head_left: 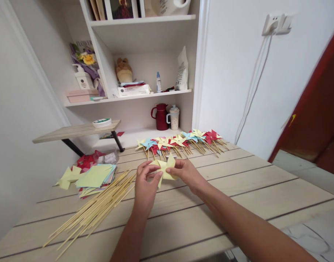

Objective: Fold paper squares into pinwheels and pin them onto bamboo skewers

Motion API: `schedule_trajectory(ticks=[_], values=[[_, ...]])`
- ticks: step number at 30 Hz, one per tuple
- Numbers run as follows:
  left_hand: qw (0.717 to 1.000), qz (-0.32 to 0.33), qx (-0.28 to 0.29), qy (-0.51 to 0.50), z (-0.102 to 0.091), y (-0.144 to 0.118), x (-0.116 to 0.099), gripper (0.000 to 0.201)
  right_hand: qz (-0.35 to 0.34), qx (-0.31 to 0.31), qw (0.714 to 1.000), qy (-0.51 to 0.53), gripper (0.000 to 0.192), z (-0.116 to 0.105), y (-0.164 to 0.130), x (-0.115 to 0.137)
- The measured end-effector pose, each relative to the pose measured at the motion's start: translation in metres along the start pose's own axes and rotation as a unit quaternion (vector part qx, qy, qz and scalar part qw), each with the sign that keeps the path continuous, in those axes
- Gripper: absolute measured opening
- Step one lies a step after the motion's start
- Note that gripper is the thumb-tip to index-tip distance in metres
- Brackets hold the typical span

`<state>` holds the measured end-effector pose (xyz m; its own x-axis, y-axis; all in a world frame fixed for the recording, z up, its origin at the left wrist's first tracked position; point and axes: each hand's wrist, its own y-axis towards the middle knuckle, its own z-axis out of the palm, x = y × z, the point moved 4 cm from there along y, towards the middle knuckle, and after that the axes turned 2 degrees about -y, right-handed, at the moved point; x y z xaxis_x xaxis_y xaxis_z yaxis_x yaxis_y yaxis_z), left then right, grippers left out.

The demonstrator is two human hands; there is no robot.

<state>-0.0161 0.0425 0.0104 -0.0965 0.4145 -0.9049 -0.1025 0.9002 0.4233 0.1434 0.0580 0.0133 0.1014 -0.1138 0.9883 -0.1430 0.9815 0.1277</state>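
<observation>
Between my two hands, just above the table, is a pale yellow paper pinwheel [164, 166] with its blades folded in. My left hand [147, 179] pinches its left side between thumb and fingers. On the opposite side, my right hand [183, 172] grips it, the thumb pressed near its middle. No stick shows on this pinwheel. Left of my hands lies a loose bundle of thin wooden sticks [101, 203]. Behind that sits a stack of coloured paper squares [94, 176], yellow-green on top, next to another yellow folded pinwheel [68, 177].
Several finished pinwheels on sticks [177, 140] lie in a row along the table's back. A clear plastic box [112, 157] and red paper pieces [86, 161] are beneath a small raised shelf [76, 131]. A red jug [161, 117] and a cup [174, 118] stand behind.
</observation>
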Motion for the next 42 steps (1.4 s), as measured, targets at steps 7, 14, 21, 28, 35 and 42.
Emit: schedule_trajectory(ticks=[7, 14, 21, 28, 35, 42], values=[[0.997, -0.012, -0.076, -0.018, -0.007, -0.002, -0.003, 0.041, 0.005, 0.013, 1.0, 0.005, 0.025, 0.0, 0.001, -0.003], [0.972, -0.169, 0.004, -0.161, 0.002, -0.005, 0.01, 0.047, 0.009, -0.008, 0.999, 0.039, 0.029, -0.005, 0.003, -0.007], [0.988, 0.036, -0.141, 0.059, -0.02, 0.0, -0.005, 0.027, 0.012, -0.005, 1.0, -0.006, 0.024, -0.003, 0.003, -0.009], [0.886, 0.268, -0.12, 0.358, -0.011, -0.006, -0.023, 0.027, 0.023, 0.041, 0.998, -0.049, 0.019, 0.0, 0.001, -0.011], [0.892, 0.291, -0.094, 0.331, -0.008, -0.008, -0.025, 0.018, 0.024, 0.058, 0.994, -0.093, 0.016, 0.001, 0.001, -0.012], [0.926, 0.254, -0.093, 0.264, -0.008, -0.006, -0.024, 0.013, 0.028, 0.062, 0.995, -0.074, 0.021, 0.002, 0.001, -0.012]])
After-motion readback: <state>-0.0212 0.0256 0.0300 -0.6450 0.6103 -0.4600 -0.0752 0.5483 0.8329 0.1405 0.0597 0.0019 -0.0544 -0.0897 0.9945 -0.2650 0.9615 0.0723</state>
